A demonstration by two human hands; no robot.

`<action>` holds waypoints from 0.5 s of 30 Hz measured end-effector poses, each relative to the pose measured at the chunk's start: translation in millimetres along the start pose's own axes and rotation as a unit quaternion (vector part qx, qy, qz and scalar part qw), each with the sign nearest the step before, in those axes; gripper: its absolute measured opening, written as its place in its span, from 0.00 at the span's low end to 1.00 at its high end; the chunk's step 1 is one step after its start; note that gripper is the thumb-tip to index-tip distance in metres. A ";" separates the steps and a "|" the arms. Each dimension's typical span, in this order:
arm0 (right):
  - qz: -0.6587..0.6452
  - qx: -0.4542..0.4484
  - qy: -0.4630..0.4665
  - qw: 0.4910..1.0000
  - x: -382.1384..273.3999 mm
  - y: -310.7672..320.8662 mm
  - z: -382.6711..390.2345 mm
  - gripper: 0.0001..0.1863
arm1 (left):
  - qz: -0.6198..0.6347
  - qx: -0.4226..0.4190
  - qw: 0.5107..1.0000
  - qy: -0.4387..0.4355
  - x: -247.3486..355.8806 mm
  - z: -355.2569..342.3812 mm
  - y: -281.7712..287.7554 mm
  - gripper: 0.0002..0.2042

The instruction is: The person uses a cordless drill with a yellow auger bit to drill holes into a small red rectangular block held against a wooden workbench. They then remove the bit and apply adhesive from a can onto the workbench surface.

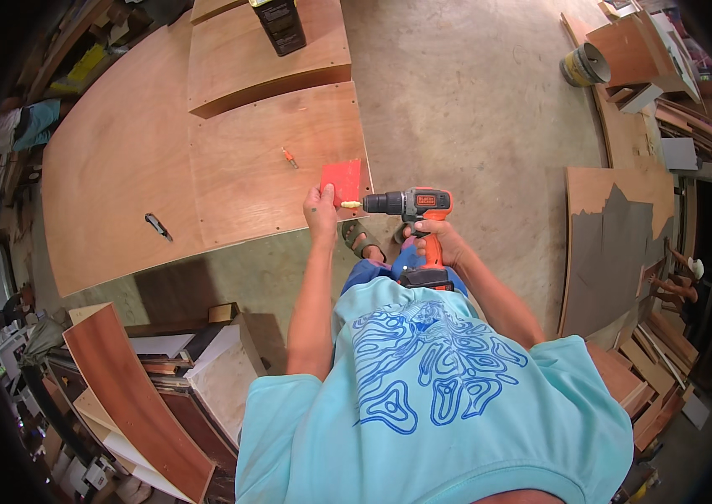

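My left hand (320, 212) grips a flat red square piece (342, 180) by its edge, near the right front corner of the wooden board (238, 197). A small cream-coloured lump (350, 204) shows at the red piece's lower edge. In my right hand (445, 240) is an orange and black cordless drill (423, 202), its fingers wrapped round the handle. The drill's chuck points left, and its tip comes up to the cream lump; whether they touch I cannot tell. A small orange bit or pen-like tool (290, 158) and a utility knife (158, 227) lie on the board.
Behind the work area a dark can (280, 29) stands on a raised wooden panel (268, 59). Stacked boards and a curved brown panel (133, 395) are at the lower left. A bucket (584, 65) and a grey-patched panel (612, 260) stand right. Other people (682, 286) are at the edges.
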State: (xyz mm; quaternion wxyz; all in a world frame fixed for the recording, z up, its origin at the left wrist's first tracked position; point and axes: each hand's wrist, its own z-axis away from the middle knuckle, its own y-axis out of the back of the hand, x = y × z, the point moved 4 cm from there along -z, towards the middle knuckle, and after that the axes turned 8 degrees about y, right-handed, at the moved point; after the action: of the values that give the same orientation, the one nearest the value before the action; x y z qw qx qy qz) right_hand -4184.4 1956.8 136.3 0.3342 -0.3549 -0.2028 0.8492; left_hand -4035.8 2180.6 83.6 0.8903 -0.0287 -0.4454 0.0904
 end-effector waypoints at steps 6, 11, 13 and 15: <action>-0.011 -0.027 0.013 0.999 -1.0 0.6 -1.2 0.19 | -0.022 -0.043 0.999 0.006 18.1 -0.2 16.1 0.09; -0.049 -0.010 -0.011 0.999 -0.5 4.2 -0.8 0.16 | -0.004 -0.063 0.997 0.032 15.9 13.8 14.8 0.09; -0.056 -0.006 -0.008 0.998 -0.6 7.0 0.0 0.16 | -0.033 -0.076 0.996 0.033 10.7 17.6 15.3 0.09; -0.057 -0.021 -0.005 0.998 0.6 8.8 1.4 0.16 | 0.010 -0.047 0.998 0.028 7.6 15.1 14.1 0.09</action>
State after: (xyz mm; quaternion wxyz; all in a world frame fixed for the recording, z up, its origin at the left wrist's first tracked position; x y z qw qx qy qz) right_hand -4189.5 1951.0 131.8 0.3735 -0.3457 -0.2424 0.8260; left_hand -4045.3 2195.4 96.9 0.8990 -0.0777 -0.4240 0.0771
